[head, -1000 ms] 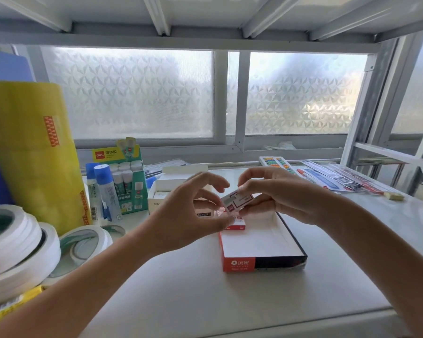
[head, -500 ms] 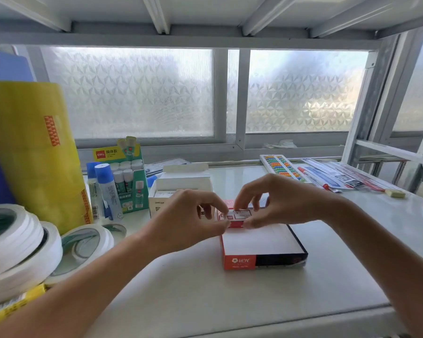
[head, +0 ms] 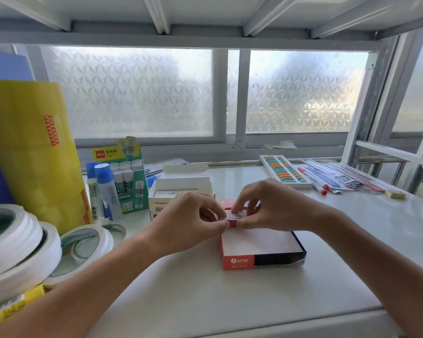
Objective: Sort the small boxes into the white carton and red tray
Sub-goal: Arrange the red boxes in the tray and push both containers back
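A small red-and-white box [head: 233,217] sits low at the far left corner of the red tray [head: 239,261], pinched from both sides. My left hand [head: 188,220] grips its left end with thumb and fingertips. My right hand [head: 269,206] holds its right end and top. The tray's white floor is bare in front of the box. The white carton [head: 181,189] stands open just behind my left hand, with small boxes inside it; my hands hide its front right part.
Rolls of white tape [head: 17,245] and a tall yellow tape stack [head: 32,152] crowd the left side. Glue bottles [head: 106,189] and a green glue-stick display [head: 130,176] stand behind. An abacus [head: 283,170], pens and an eraser [head: 394,193] lie at the right.
Both hands have lowered the small box from above the tray down into the tray's far left corner, and they keep hold of it.
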